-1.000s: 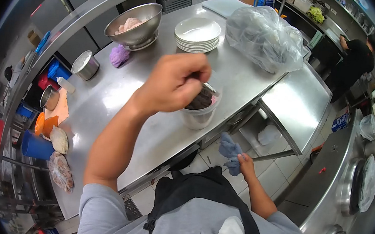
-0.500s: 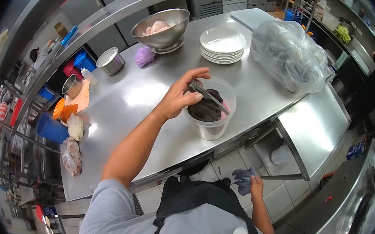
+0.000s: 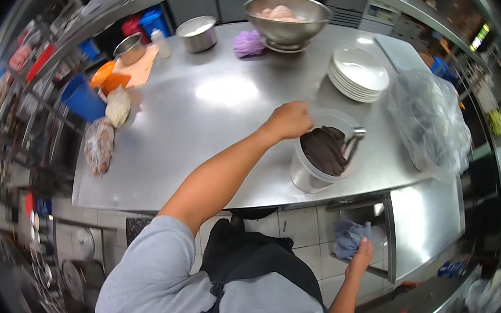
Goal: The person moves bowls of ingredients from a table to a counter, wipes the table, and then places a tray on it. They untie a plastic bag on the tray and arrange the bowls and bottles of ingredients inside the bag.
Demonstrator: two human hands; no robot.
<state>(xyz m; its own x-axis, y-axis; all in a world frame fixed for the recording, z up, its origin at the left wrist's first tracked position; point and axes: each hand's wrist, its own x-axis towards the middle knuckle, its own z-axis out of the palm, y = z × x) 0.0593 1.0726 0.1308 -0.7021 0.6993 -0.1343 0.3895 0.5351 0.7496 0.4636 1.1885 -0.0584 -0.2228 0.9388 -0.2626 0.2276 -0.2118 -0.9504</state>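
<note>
At the left rim of a translucent plastic tub [image 3: 308, 178], my left hand [image 3: 291, 120] is closed in a fist-like grip, with its fingertips hidden at the edge. Inside the tub lies a dark brown, folded, soft mass [image 3: 324, 151], with a bit of pink showing beside it. A metal utensil that looks like tongs [image 3: 354, 144] leans against the tub's right inner wall, apart from my left hand. Low on my right, my right hand [image 3: 363, 254] is wrapped round a crumpled blue-grey cloth [image 3: 349, 237], held over the floor beside the table.
On the steel table [image 3: 174, 130] stand a stack of white plates [image 3: 360, 70], a steel bowl of pale meat [image 3: 285, 29], a steel pot [image 3: 197, 38] and a purple bundle [image 3: 249, 44]. A large clear plastic bag [image 3: 428, 120] sits at right; filled bags [image 3: 100, 147] at left.
My left hand has left the tongs and closed at the tub's left rim. The tongs now lean at the right. My view has turned; the right hand still holds the cloth.
</note>
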